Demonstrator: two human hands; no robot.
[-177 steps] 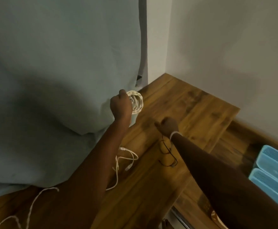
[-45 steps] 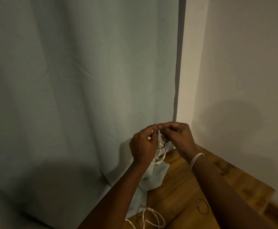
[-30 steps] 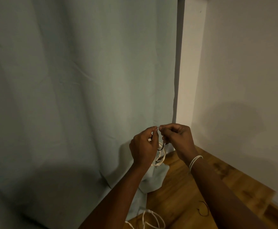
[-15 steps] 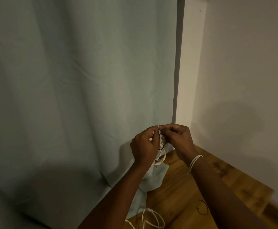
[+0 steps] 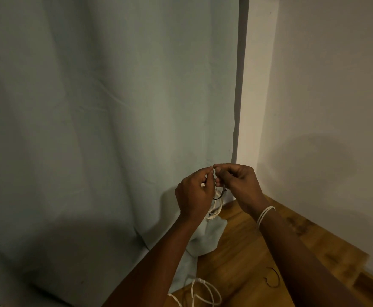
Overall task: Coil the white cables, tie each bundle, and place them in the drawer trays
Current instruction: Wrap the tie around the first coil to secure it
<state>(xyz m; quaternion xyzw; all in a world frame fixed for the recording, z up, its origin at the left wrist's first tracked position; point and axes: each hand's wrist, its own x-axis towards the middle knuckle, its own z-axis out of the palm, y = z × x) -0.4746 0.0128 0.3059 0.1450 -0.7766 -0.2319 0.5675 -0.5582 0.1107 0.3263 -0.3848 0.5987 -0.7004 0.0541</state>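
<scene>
Head view, lower centre: left hand (image 5: 193,193) grips a coiled cable (image 5: 214,212) while right hand (image 5: 238,185) pinches a dark tie (image 5: 220,194) at it, so tying looks underway; another cable (image 5: 203,293) lies loose on the table (image 5: 247,262), no drawer visible.

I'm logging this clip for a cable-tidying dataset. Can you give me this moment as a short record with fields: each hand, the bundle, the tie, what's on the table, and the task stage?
left hand: raised, grip on the coiled white cable
right hand: fingertips pinch the dark tie at the top of the coil
coil: hangs below the hands, above the wooden table
on table: loose white cable, spare dark tie
backdrop: pale curtain
stage: tying the bundle; drawer trays not in view
</scene>
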